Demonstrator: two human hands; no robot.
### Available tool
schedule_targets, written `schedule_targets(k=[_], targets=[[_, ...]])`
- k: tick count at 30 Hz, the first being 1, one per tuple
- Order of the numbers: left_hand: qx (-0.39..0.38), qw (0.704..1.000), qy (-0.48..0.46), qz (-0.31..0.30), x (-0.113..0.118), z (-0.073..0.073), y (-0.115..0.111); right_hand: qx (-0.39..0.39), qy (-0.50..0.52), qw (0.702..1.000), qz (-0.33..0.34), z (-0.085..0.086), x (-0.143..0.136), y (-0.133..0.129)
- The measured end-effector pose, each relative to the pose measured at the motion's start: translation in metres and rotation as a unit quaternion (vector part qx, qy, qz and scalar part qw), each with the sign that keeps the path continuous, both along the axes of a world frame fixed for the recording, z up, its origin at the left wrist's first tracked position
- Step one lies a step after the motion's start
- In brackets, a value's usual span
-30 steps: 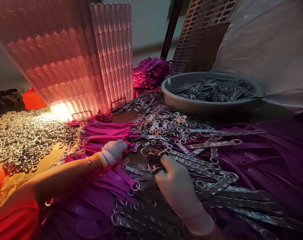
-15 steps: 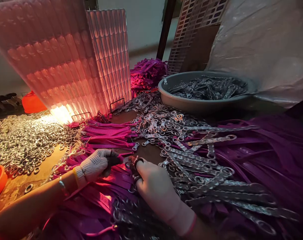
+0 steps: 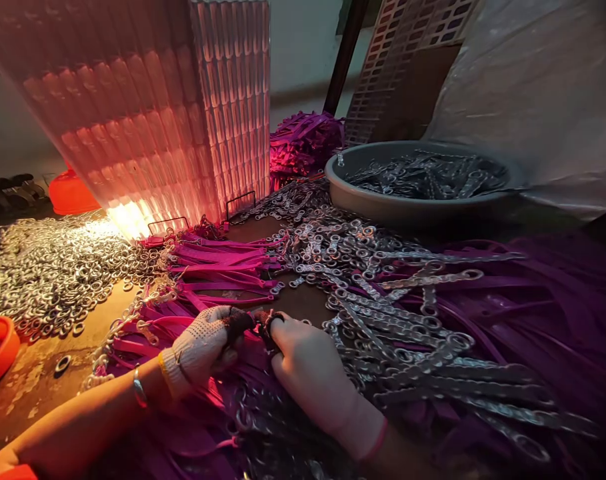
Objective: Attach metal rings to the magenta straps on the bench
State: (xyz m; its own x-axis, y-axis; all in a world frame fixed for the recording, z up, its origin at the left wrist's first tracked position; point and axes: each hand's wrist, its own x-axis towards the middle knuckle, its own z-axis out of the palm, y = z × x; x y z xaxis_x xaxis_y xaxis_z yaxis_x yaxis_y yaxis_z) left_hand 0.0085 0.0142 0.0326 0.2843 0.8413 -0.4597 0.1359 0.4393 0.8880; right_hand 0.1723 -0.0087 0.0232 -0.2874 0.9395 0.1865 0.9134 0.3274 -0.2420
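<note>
My left hand (image 3: 205,343), in a white dotted glove with dark fingertips, is closed in a pinch on the end of a magenta strap. My right hand (image 3: 310,377), in a pale glove with dark fingertips, is closed against it, fingertips meeting. It seems to grip a small metal link at the strap's end, though the fingers mostly hide it. Beneath both hands lies a heap of magenta straps (image 3: 187,433). More magenta straps (image 3: 223,260) with metal links at their ends are laid out just beyond. Linked metal strips (image 3: 383,323) lie right of my right hand.
A grey basin (image 3: 397,203) holding metal strips stands at the back right. Loose metal rings (image 3: 57,273) are piled left, near an orange container (image 3: 5,340). Translucent ribbed panels (image 3: 147,120) stand upright over a bright light. Magenta straps (image 3: 557,300) cover the right side.
My fingertips have come together, covering the strap end that showed between them. The whole view has shifted slightly, with the background moving right.
</note>
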Motion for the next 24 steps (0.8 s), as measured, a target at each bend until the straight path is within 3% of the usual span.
schedule_targets(k=[5, 10, 14, 16, 18, 21, 24], targets=[[0.104, 0.99, 0.061, -0.073, -0.003, 0.014, -0.004, 0.028, 0.018, 0.999, -0.007, -0.007, -0.001, -0.004], [0.072, 0.982, 0.079, -0.153, -0.008, 0.016, -0.005, 0.147, 0.007, 0.988, 0.037, -0.019, -0.001, -0.009], [0.229, 0.952, 0.144, -0.141, -0.01, 0.002, -0.007, 0.183, 0.021, 0.982, 0.04, -0.027, 0.0, -0.007], [0.262, 0.944, 0.141, -0.146, -0.01, -0.004, -0.007, 0.168, 0.028, 0.985, 0.013, -0.027, 0.001, -0.006], [0.209, 0.959, 0.111, -0.157, -0.011, -0.009, -0.006, 0.132, 0.031, 0.991, 0.003, -0.021, 0.002, -0.005], [0.104, 0.985, 0.061, -0.123, -0.012, -0.013, -0.006, 0.02, 0.023, 0.999, 0.023, -0.004, 0.002, -0.002], [0.104, 0.989, 0.063, -0.084, -0.011, -0.015, -0.011, -0.103, -0.026, 0.994, 0.004, 0.013, -0.002, 0.0]])
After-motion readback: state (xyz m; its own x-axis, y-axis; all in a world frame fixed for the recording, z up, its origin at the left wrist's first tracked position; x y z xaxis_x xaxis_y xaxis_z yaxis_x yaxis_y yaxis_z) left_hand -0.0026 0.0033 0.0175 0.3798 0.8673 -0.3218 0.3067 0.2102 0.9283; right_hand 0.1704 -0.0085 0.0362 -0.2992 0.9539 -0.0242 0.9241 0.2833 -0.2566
